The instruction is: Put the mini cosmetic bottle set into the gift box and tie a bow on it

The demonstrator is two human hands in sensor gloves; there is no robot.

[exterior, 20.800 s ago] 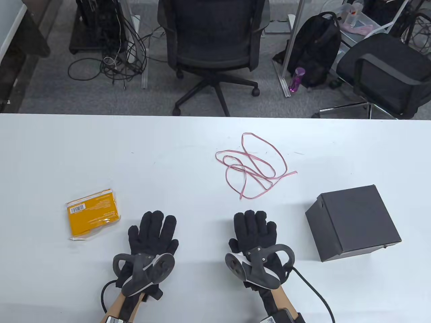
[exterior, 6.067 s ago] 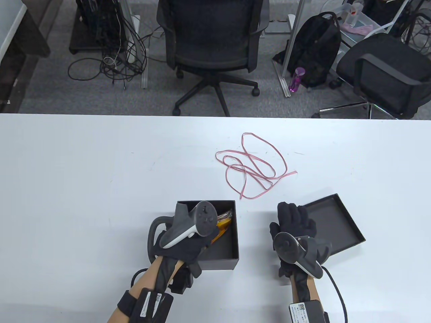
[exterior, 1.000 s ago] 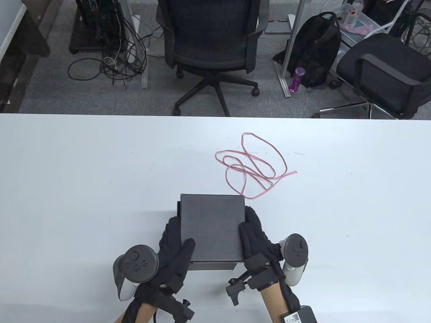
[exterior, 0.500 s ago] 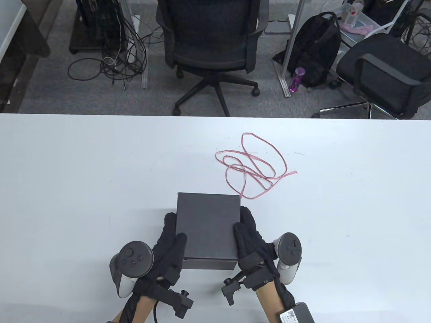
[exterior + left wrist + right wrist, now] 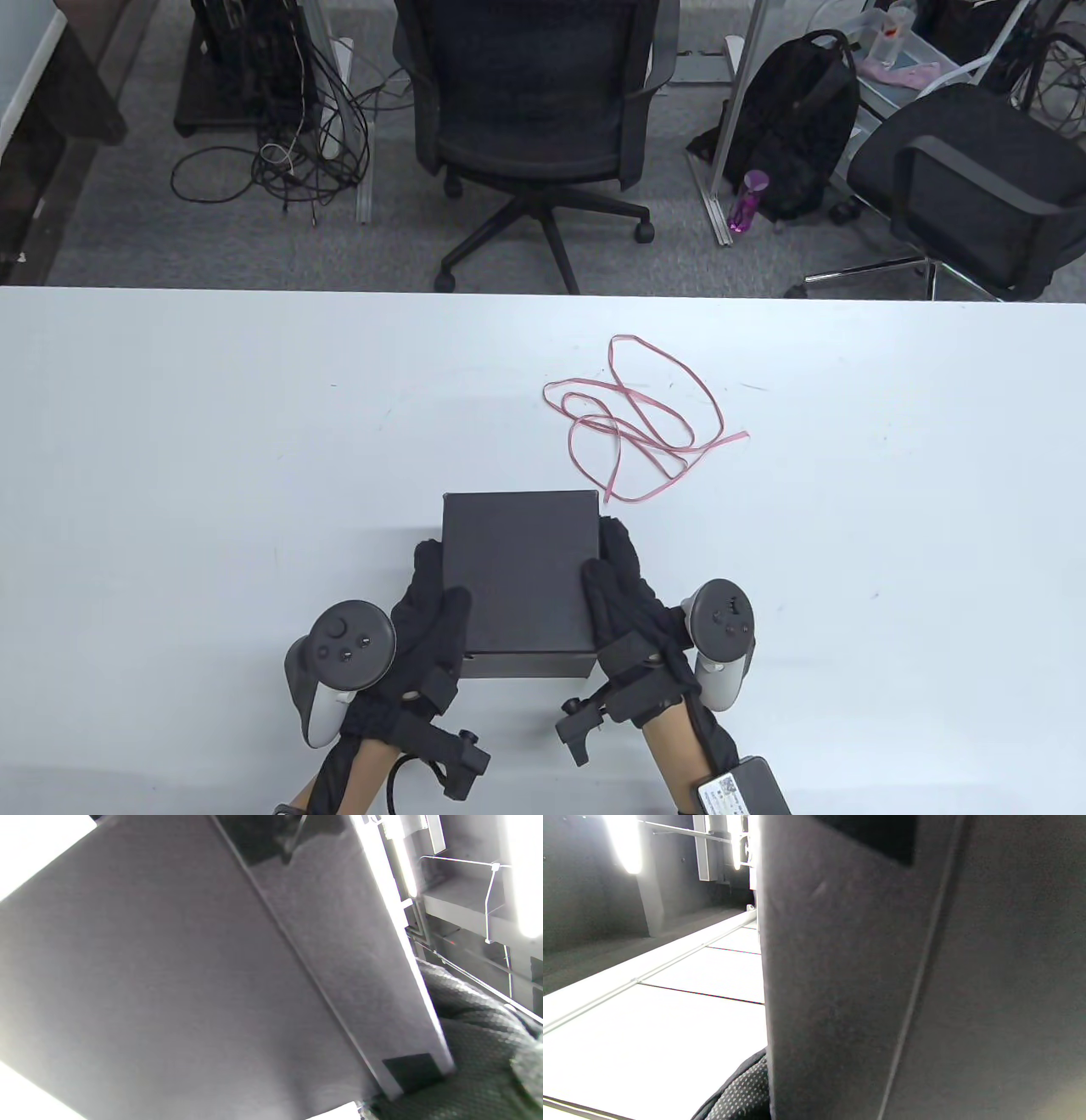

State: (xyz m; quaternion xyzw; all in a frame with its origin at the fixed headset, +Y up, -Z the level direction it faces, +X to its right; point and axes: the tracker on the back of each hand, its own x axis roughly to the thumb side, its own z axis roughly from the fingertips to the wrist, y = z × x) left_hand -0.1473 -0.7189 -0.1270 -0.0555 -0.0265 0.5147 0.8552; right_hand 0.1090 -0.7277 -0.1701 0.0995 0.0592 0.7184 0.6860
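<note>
The black gift box stands closed near the table's front edge, its lid sitting square on the base. My left hand grips its left side, thumb on the lid and fingers down the wall. My right hand grips the right side the same way. The box's dark wall fills the left wrist view beside my glove. The box wall also fills the right wrist view. A loose pink ribbon lies in loops just behind the box. The yellow cosmetic pack is out of sight under the lid.
The white table stretches wide to both sides of the box. Beyond its far edge stand an office chair, a second chair, a black backpack and floor cables.
The lid, sitting offset on the base a second ago, has settled square onto the box. Both hands and the box have shifted slightly left.
</note>
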